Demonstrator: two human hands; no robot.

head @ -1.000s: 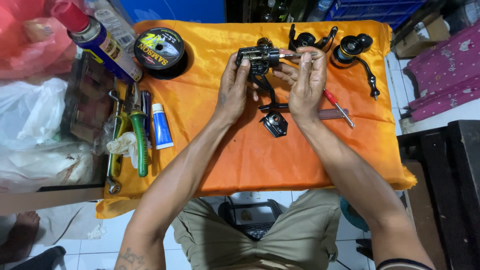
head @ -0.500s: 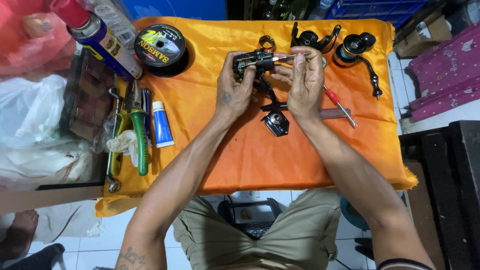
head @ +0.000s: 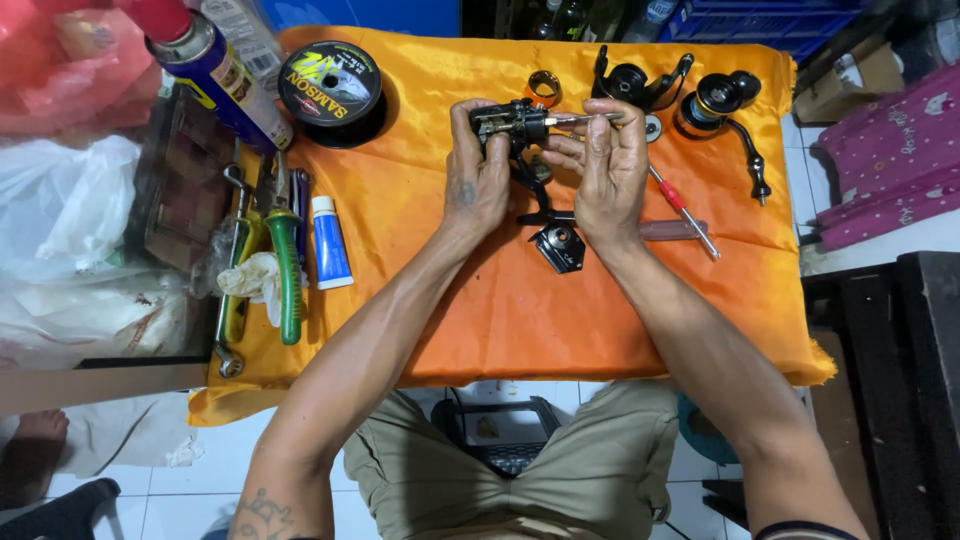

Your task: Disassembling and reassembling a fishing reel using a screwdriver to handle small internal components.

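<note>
Over an orange cloth (head: 500, 300) my left hand (head: 478, 175) grips a black fishing reel body (head: 505, 123) from the left. My right hand (head: 607, 165) pinches the thin metal shaft (head: 580, 119) that sticks out of the reel body to the right. Below the hands the reel's black foot and handle part (head: 557, 245) hangs down to the cloth. A red-handled screwdriver (head: 680, 205) lies just right of my right hand.
A spool of fishing line (head: 330, 85), a spray can (head: 215, 70), a blue and white tube (head: 328, 243), green-handled pliers (head: 288, 270) and wrenches (head: 235, 280) lie at the left. Black reel parts (head: 640, 82), a rotor with crank (head: 725, 105) and a gold ring (head: 544, 86) lie at the back.
Both hands have shifted slightly left with the reel body, and it has been turned a little so the shaft now points right into my right fingers.
</note>
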